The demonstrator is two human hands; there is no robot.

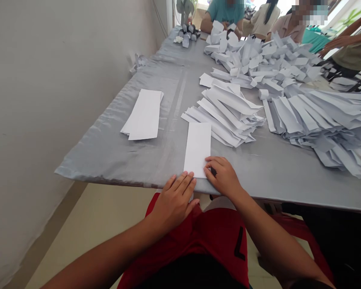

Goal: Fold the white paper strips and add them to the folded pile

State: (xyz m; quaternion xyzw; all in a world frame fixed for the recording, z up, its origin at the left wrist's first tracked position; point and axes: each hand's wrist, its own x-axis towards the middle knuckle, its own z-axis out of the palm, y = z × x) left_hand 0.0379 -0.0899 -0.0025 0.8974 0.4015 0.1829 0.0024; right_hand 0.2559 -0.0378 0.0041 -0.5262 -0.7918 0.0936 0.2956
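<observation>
A white folded paper strip [197, 150] lies lengthwise near the table's front edge. My left hand [178, 196] rests flat, its fingertips at the strip's near left corner. At the strip's near right edge, my right hand [224, 174] is curled, with thumb and forefinger at the paper. A dark spot shows between that thumb and forefinger; I cannot tell whether it is an object or shadow. To the left lies a neat stack of folded paper [146, 114]. Just beyond the strip is a fanned pile of folded strips [225, 110].
The grey cloth-covered table [108, 152] meets a wall [48, 80] at left. A large heap of crumpled paper [258, 60] fills the far right, with another strip pile [319, 120] nearer. Several people sit or stand beyond; a fan [185, 10] stands at the back.
</observation>
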